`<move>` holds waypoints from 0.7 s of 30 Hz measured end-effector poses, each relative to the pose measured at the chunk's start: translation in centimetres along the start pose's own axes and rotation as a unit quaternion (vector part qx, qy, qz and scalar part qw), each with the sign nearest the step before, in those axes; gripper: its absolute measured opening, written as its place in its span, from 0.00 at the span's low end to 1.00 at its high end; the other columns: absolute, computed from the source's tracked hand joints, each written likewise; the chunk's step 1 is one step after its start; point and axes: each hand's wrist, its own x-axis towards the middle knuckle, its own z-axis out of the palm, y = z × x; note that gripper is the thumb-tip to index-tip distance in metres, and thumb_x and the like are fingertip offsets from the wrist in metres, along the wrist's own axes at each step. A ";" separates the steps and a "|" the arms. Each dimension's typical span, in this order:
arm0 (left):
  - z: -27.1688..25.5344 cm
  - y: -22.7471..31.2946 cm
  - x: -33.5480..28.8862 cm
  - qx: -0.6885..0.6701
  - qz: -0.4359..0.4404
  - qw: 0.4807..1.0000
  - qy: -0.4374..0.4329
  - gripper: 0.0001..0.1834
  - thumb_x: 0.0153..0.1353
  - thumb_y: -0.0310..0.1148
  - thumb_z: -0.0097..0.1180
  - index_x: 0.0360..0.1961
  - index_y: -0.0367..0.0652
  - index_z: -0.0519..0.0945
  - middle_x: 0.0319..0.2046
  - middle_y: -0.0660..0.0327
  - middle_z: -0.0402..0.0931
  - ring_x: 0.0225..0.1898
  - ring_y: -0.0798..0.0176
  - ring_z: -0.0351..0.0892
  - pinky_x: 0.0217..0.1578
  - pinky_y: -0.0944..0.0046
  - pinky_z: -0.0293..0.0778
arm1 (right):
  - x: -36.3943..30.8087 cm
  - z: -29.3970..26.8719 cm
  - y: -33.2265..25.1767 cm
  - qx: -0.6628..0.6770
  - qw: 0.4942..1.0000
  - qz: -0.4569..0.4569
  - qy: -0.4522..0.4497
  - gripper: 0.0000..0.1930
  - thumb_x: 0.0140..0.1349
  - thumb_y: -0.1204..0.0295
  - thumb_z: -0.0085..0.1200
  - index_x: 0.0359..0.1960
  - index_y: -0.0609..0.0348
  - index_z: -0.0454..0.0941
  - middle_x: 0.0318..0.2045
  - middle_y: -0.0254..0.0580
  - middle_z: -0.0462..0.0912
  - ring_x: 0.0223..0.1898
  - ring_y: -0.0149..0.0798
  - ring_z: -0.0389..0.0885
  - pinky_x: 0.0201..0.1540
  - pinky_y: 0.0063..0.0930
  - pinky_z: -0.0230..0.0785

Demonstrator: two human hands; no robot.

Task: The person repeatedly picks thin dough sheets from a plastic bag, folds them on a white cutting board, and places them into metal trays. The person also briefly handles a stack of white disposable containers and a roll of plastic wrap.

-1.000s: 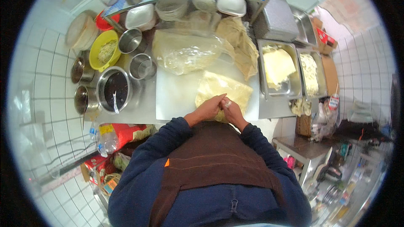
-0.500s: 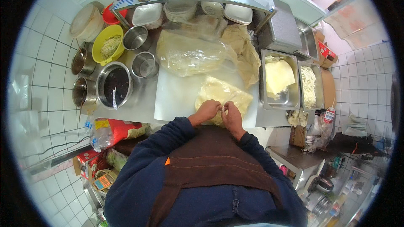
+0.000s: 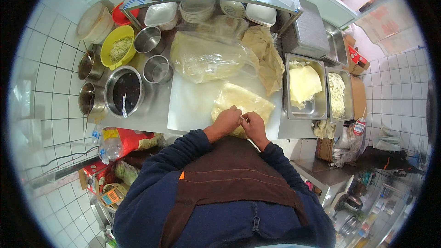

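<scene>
Both hands meet over the near part of a shiny, pale yellow plastic bag (image 3: 243,96), which lies fairly flat on a white cutting board (image 3: 188,115). My left hand (image 3: 228,121) is closed, its fingertips pinching at the bag's near side. Beside it, my right hand (image 3: 253,126) is curled, thumb and forefinger pinched close to the left fingertips. A small pale bit shows between them, perhaps a gathered piece of the bag. The hands hide the bag's near edge. Just beyond lies a larger clear plastic bag (image 3: 206,57) with pale yellow contents.
A tan cloth (image 3: 264,57) lies at the board's far right. On the right stand a metal tray of yellow sheets (image 3: 305,82) and another of pale strips (image 3: 336,96). To the left are a bowl of dark liquid (image 3: 124,89), a yellow colander (image 3: 118,50) and several metal pots.
My fingertips have shifted slightly while staying together at the bag's near side. My left hand has turned a little, and the bag's surface has creased differently.
</scene>
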 end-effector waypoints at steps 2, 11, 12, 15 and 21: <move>0.3 -0.1 -0.1 -0.038 0.015 0.998 0.037 0.09 0.60 0.33 0.56 0.37 0.38 0.81 0.36 0.46 0.77 0.38 0.40 0.79 0.38 0.47 0.77 | 0.3 -0.4 0.1 0.040 0.996 0.068 -0.030 0.08 0.60 0.70 0.60 0.36 0.63 0.80 0.31 0.51 0.81 0.33 0.50 0.81 0.38 0.39 0.73; -0.3 -2.3 -0.1 -0.258 -0.157 0.947 -0.105 0.12 0.66 0.36 0.56 0.41 0.37 0.82 0.28 0.57 0.81 0.28 0.64 0.81 0.31 0.61 0.77 | 1.1 -0.4 1.0 0.081 0.992 0.049 -0.080 0.10 0.59 0.74 0.61 0.38 0.61 0.71 0.26 0.42 0.76 0.29 0.36 0.76 0.34 0.31 0.70; -0.5 -2.4 -0.1 -0.278 -0.164 0.940 -0.114 0.12 0.67 0.36 0.56 0.41 0.36 0.81 0.28 0.58 0.81 0.28 0.65 0.81 0.30 0.62 0.77 | 1.0 -0.3 1.0 0.060 0.994 0.048 -0.075 0.10 0.59 0.74 0.61 0.38 0.61 0.71 0.26 0.42 0.76 0.29 0.38 0.76 0.34 0.33 0.71; -0.8 -2.4 -0.3 -0.349 -0.199 0.907 -0.124 0.13 0.68 0.36 0.55 0.40 0.34 0.81 0.28 0.60 0.80 0.27 0.68 0.80 0.29 0.65 0.76 | 0.8 -0.1 0.9 -0.090 0.985 -0.150 0.009 0.09 0.57 0.73 0.61 0.37 0.57 0.74 0.30 0.44 0.79 0.36 0.48 0.78 0.34 0.42 0.72; -0.5 -2.2 -0.7 -0.449 -0.242 0.854 -0.106 0.13 0.68 0.36 0.57 0.40 0.35 0.80 0.29 0.62 0.78 0.29 0.69 0.77 0.32 0.67 0.75 | 0.0 -0.8 -0.6 -0.112 0.987 -0.111 0.000 0.06 0.56 0.68 0.63 0.31 0.53 0.80 0.31 0.39 0.81 0.38 0.47 0.79 0.40 0.42 0.74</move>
